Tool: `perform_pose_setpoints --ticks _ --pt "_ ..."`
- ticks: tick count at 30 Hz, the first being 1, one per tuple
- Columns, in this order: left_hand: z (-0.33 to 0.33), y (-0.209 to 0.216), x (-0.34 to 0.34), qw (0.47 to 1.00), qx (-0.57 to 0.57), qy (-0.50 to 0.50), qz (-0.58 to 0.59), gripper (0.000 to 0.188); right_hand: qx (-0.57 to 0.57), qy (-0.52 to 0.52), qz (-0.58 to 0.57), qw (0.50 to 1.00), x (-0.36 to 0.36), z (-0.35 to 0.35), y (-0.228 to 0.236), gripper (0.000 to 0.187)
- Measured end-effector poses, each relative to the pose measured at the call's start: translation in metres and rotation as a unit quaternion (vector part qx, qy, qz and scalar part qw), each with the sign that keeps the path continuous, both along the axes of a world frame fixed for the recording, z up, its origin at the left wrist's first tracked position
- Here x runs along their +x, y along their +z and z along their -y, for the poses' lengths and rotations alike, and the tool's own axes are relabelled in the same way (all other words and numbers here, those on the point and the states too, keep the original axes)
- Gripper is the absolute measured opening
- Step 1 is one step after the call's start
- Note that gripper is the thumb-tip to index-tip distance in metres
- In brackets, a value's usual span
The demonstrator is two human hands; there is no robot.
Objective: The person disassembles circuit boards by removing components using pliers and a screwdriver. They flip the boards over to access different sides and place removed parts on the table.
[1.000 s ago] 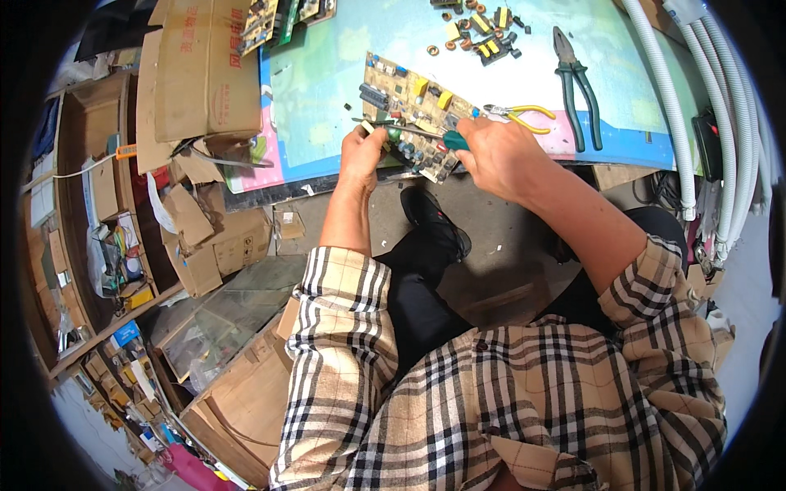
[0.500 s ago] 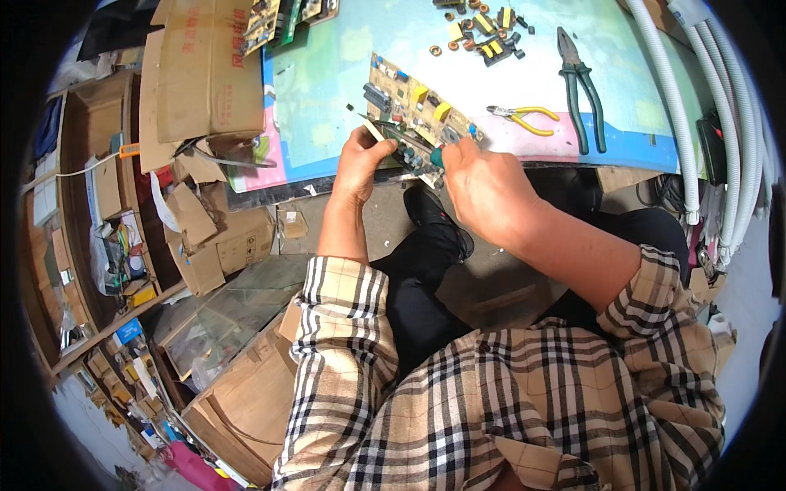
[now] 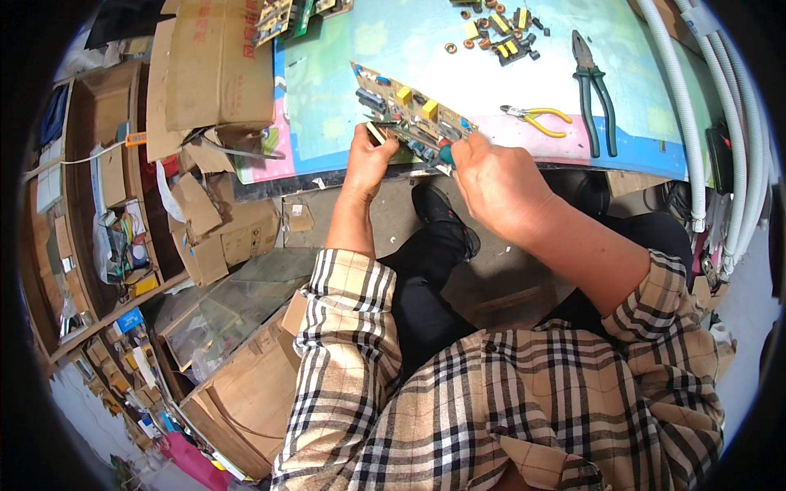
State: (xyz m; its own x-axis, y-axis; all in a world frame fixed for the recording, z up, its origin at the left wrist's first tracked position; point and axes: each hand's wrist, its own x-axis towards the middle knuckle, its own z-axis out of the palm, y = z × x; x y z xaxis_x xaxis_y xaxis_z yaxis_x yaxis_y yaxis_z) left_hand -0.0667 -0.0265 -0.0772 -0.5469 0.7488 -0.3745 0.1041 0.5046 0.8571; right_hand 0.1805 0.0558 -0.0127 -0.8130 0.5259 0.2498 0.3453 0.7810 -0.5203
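My left hand (image 3: 368, 168) pinches the near left edge of a tan circuit board (image 3: 416, 108), which is tilted at the table's near edge. Yellow blocks, dark cylinders and other small parts stand on the board. Closed around a green-handled tool (image 3: 446, 154), my right hand (image 3: 503, 182) is at the board's near right corner. The tool looks like a screwdriver, but my fingers and the board's parts hide most of it. Yellow-handled cutters (image 3: 536, 121) and large green-handled pliers (image 3: 594, 98) lie to the right on the table.
Loose coils and yellow-black components (image 3: 503, 37) lie at the table's far side. More circuit boards (image 3: 299, 18) are at the far left, beside a cardboard box (image 3: 217, 74). White corrugated hoses (image 3: 675, 106) run down the right. Wooden shelves (image 3: 102, 106) hold clutter at left.
The board has shifted left over the table and tilted more, with both hands still at it. The whole view has swung slightly, moving the table things rightward in the picture.
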Motion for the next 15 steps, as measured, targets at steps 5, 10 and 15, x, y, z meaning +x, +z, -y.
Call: perform_pose_setpoints --ticks 5,10,15 --pt "0.000 -0.001 0.000 0.999 0.017 0.005 0.028 0.029 -0.030 0.006 -0.049 0.998 0.004 -0.009 -0.003 0.006" --pt "-0.002 0.006 0.010 0.999 0.017 0.007 -0.036 0.030 -0.021 -0.003 -0.009 1.000 0.004 -0.013 -0.004 0.007" --pt "-0.011 0.000 0.008 0.996 -0.019 0.008 -0.086 0.036 -0.080 -0.018 0.098 0.992 0.011 -0.004 -0.020 0.022"
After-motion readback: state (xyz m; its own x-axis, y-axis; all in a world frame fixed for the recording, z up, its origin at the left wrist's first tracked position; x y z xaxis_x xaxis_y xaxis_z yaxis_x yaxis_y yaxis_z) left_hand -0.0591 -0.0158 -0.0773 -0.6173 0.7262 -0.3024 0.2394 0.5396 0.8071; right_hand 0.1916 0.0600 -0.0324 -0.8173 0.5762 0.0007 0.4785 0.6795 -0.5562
